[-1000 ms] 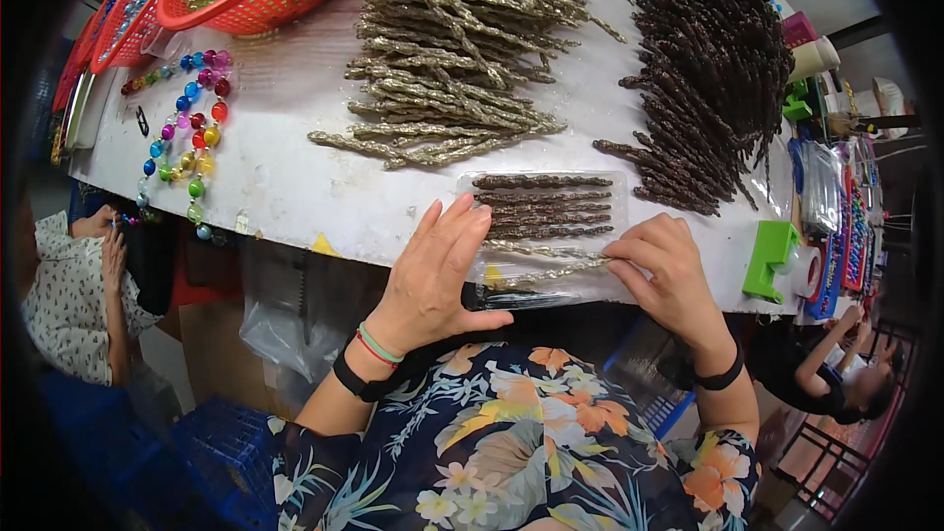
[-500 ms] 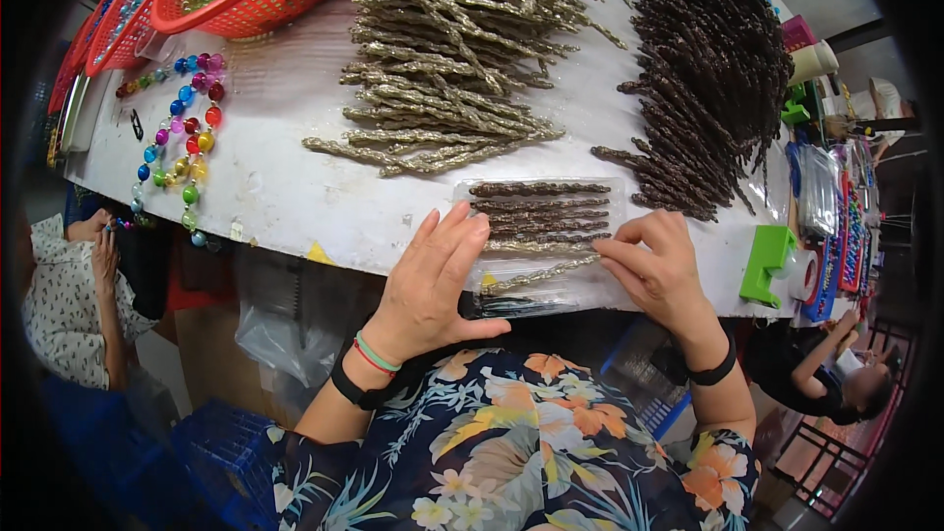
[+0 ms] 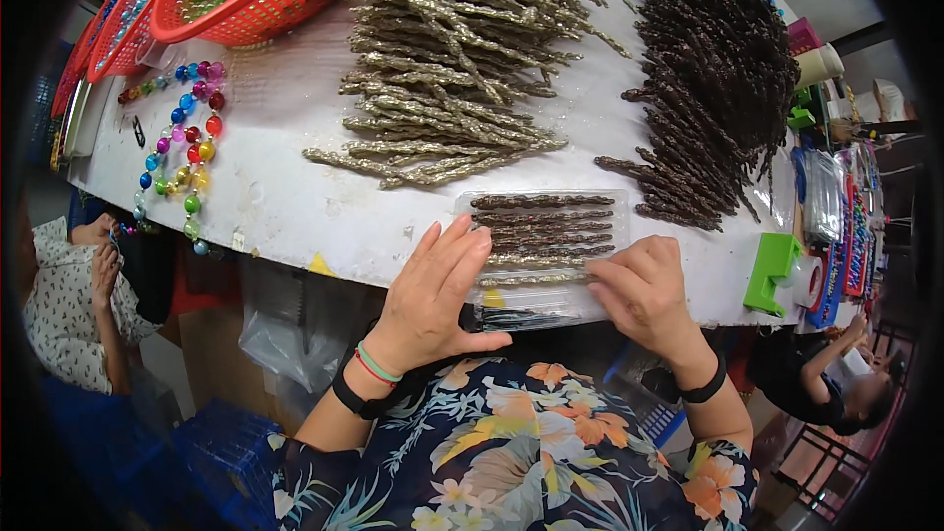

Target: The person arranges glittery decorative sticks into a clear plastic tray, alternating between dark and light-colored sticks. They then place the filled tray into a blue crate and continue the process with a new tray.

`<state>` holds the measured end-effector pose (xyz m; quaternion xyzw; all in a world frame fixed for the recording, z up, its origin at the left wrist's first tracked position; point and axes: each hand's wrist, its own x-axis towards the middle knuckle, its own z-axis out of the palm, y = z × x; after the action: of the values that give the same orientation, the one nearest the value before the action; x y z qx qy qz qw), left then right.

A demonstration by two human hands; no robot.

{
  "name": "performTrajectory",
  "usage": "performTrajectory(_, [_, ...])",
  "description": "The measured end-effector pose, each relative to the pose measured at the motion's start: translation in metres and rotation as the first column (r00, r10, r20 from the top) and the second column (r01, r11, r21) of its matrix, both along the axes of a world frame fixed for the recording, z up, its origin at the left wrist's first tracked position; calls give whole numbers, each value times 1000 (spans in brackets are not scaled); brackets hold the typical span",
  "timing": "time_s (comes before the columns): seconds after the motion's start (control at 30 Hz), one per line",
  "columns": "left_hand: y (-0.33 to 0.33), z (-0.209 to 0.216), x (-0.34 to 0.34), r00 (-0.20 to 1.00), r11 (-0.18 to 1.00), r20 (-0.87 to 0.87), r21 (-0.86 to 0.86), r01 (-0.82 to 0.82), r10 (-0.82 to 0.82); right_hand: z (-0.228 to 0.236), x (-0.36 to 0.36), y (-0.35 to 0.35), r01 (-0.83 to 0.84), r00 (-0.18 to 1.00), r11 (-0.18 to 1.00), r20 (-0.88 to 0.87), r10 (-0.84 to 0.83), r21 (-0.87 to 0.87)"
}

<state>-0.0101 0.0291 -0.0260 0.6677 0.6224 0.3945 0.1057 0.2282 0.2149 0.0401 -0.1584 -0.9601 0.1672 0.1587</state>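
At the table's near edge lies a clear plastic tray (image 3: 620,219). Several dark brown twisted glitter sticks (image 3: 543,220) lie side by side in its far part, with pale gold twisted sticks (image 3: 531,279) nearer me. My left hand (image 3: 428,297) rests at the tray's left side, fingers stretched out and thumb spread, holding nothing. With thumb and fingers pinched, my right hand (image 3: 644,293) holds the right end of the nearest gold stick, which lies straight across the tray. Thin dark strands (image 3: 526,319) show along the tray's near edge.
Beyond the tray lie a large gold stick pile (image 3: 452,69) and a dark stick pile (image 3: 703,88). Bead strings (image 3: 193,147) and red baskets (image 3: 256,15) are at left. A green tape dispenser (image 3: 771,273) stands at right. Another person's hands (image 3: 106,256) are at far left.
The nearest gold stick, tilted before, now lies straight beside the other gold one. My right hand has moved slightly left and down with its end. My left hand has hardly moved.
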Motion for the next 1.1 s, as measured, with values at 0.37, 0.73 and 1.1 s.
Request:
performTrajectory(0.37, [2,-1,0,1000,1000,-5,27,-1,1,-8,-31,3,-25,1000,999,-3,25,24])
performTrajectory(0.73, [1,0,-1,1000,999,10,34,-6,6,-6,-27,0,-67,998,997,-2,67,29])
performTrajectory(1.1, [3,-1,-1,1000,999,18,42,-13,13,-8,-26,5,-36,998,999,-48,35,-36])
